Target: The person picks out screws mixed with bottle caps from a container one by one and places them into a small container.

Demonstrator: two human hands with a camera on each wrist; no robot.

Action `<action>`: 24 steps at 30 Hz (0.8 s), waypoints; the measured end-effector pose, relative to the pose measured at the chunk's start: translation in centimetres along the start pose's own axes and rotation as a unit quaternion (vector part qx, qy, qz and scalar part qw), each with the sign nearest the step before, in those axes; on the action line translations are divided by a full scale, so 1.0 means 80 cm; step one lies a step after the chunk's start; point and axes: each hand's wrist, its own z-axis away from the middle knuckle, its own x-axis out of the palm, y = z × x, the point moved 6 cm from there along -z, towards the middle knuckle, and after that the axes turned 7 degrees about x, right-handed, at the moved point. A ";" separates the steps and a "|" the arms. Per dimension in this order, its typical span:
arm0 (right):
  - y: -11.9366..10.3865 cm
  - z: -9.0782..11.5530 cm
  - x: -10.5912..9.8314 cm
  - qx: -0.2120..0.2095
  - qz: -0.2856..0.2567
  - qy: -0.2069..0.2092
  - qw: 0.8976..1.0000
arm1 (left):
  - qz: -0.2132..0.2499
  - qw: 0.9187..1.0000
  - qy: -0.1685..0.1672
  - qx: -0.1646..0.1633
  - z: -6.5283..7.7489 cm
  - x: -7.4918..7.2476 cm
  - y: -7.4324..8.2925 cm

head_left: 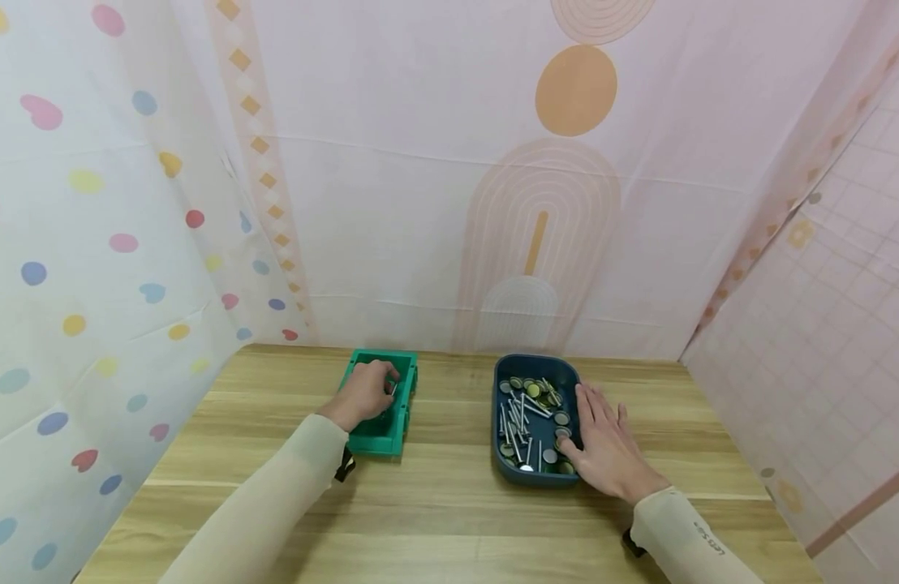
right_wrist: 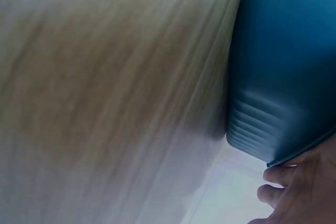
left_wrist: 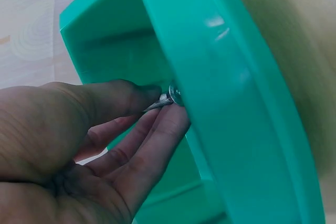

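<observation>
My left hand (head_left: pixel 363 392) reaches into a green plastic bin (head_left: pixel 372 446) on the left of the table. In the left wrist view its thumb and fingers pinch a silver screw (left_wrist: pixel 169 97), whose round head lies close to the bin's wall. On the right stands a dark blue rectangular tray (head_left: pixel 537 478) holding several long silver screws (head_left: pixel 518 418) and several round bottle caps (head_left: pixel 550 456). Against the tray's right rim rests my right hand (head_left: pixel 608 450), fingers extended and thumb over the edge. The right wrist view shows the tray's ribbed outer wall (right_wrist: pixel 262 124) beside those fingers.
Both containers stand on a wood-grain table (head_left: pixel 449 519), with a stretch of tabletop between them. A patterned cloth (head_left: pixel 391 203) hangs behind the table's back edge, and more cloth hangs at both sides.
</observation>
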 end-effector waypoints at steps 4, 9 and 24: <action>0.001 0.000 0.002 0.003 0.003 -0.003 1.000 | -0.016 1.000 -0.014 -0.016 0.021 -0.017 0.048; 0.001 0.000 0.002 0.004 -0.001 -0.005 1.000 | -0.018 0.999 -0.018 -0.028 0.034 -0.022 0.070; 0.001 -0.002 0.002 -0.003 0.005 0.002 1.000 | -0.016 0.999 -0.016 -0.046 0.033 -0.017 0.073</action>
